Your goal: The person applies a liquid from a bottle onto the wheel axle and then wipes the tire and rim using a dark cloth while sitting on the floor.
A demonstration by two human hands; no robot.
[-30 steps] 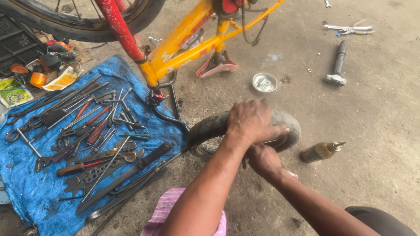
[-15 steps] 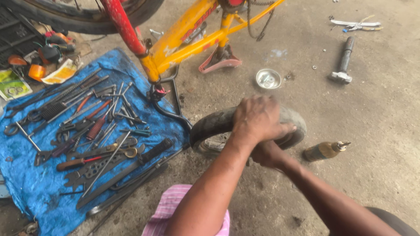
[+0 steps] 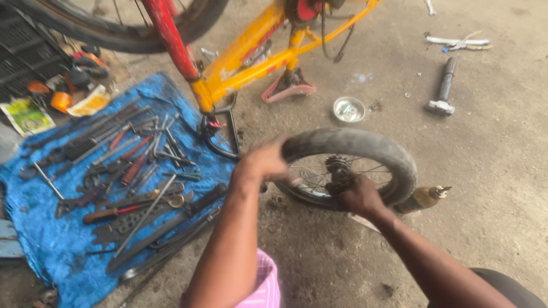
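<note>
The small wheel (image 3: pixel 348 165) lies on the concrete floor (image 3: pixel 491 171) right under both hands. The left hand (image 3: pixel 262 162) grips the tyre's near edge, seemingly to steady it, while the right hand (image 3: pixel 359 197) closes around the hub, below the spokes. Left of the hands a blue cloth (image 3: pixel 51 245) keeps tools (image 3: pixel 131 182) within reach; beyond them stands the yellow bicycle frame (image 3: pixel 257 57).

bare floor (image 3: pixel 491 171) right of wheel (image 3: pixel 365 148); tool-strewn cloth (image 3: pixel 51 239) crowds the left.
</note>
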